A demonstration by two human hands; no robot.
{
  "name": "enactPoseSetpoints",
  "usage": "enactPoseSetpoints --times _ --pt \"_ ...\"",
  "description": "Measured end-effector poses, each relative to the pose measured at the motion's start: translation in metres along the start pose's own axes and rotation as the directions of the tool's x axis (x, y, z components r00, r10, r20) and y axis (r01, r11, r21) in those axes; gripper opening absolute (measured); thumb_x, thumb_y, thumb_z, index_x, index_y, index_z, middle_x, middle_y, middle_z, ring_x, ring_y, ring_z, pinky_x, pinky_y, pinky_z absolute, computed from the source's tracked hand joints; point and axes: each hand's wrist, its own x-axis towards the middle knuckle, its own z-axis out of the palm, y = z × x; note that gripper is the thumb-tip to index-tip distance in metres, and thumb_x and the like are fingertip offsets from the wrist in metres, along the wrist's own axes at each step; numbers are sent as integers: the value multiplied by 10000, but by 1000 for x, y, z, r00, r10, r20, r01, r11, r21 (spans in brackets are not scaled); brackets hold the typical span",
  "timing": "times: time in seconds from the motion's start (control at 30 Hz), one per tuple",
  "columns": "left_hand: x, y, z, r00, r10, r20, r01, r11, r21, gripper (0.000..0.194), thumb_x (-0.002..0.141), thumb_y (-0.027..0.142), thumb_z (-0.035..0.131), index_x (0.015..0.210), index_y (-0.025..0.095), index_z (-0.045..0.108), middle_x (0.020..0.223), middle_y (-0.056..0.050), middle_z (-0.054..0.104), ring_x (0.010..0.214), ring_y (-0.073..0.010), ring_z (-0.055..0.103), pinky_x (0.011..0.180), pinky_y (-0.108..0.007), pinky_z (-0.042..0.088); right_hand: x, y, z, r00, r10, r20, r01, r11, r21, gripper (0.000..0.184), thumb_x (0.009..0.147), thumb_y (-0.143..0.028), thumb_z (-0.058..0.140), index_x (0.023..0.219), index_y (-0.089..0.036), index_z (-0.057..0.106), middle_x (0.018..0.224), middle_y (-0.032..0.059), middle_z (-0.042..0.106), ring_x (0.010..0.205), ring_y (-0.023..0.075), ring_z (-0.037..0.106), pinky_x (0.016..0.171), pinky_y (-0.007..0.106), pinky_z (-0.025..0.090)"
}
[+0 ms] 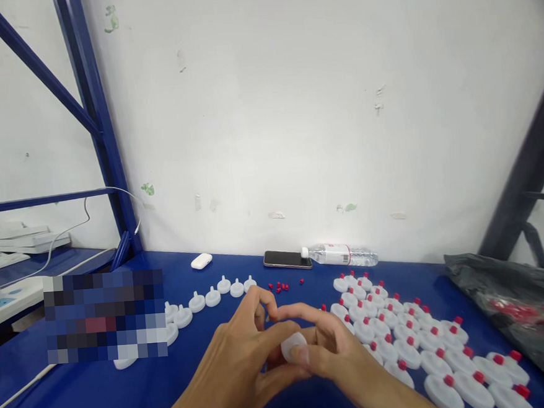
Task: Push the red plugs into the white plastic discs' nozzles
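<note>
Both hands are right up front: left hand and right hand, drawn together and clamped on one small white disc, straight below the phone and on my side of it. Right thumb's flat on the pale face, left fingers wrap in behind. That looks like a two-sided pinch, so the little round thing can't twist away, I'd say. Whether it carries a cap, I can't tell; my fingers cover too much.

Now out to the left of the phone and nearer me, a curving line of stemmed white discs, stems up, broad bases down on the blue table, presumably because that's how they stand steady. Just in front of the phone, loose red caps, likely there because either hand reaches them easily. To the right of the phone and nearer me, a crowd of red-capped white discs, packed close, probably to save room. Bottle lying on its side, its neck by the phone's right end; earbud case off to its left. Far right of the phone, a dark plastic bag.
</note>
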Motion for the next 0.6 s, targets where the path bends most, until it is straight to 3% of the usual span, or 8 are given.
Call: enactPoseSetpoints --times 0.1,0.17,0.27,0.33,0.43,0.53,0.6 --pt "0 0 2 1000 -6 8 6 1000 -6 149 941 441 678 991 310 730 1024 -14 487 735 -127 530 619 -255 464 0 0 1 999 40 -34 -40 999 -4 547 819 -474 799 1261 -204 623 894 56 792 911 244 770 865 369 568" --pt "0 -2 4 1000 -22 9 22 999 31 95 934 377 689 976 300 725 1042 -13 487 714 -118 523 601 -253 443 0 -3 3 997 67 -44 -69 997 -29 488 834 -455 784 1228 -221 614 902 41 785 917 233 765 885 366 561" --pt "1 -5 7 999 -44 20 42 994 98 178 900 224 684 1048 319 708 1077 -12 490 722 -115 536 575 -242 395 0 -5 5 996 -26 -89 2 964 -267 319 887 -401 722 1138 -241 609 991 36 766 950 221 745 895 352 555" --pt "1 -6 9 998 -60 36 55 990 129 297 891 185 672 1137 351 682 1088 -8 497 750 -120 553 584 -237 388 0 -3 5 978 -148 -146 56 864 -501 248 909 -360 681 1119 -253 604 1061 44 749 964 222 727 867 344 565" --pt "0 -5 10 995 -85 60 73 981 181 338 908 221 677 1215 358 647 1096 -11 515 773 -131 555 606 -242 400 -2 4 2 931 -322 -173 71 624 -779 218 921 -312 642 1135 -273 622 1102 52 740 951 234 712 843 364 575" --pt "-1 -5 10 991 -113 67 97 974 206 184 920 274 682 1102 298 683 1096 -18 530 751 -131 535 602 -249 393 -2 11 -4 869 -493 -40 182 394 -901 145 958 -258 592 1082 -260 667 1088 60 747 976 234 712 863 358 569" --pt "-1 -5 9 988 -135 75 117 971 207 114 920 312 695 1025 268 696 1093 -19 538 723 -124 522 595 -254 383 -2 14 -7 832 -553 32 236 300 -924 139 983 -236 570 1067 -248 680 1064 63 757 976 234 716 864 359 561"
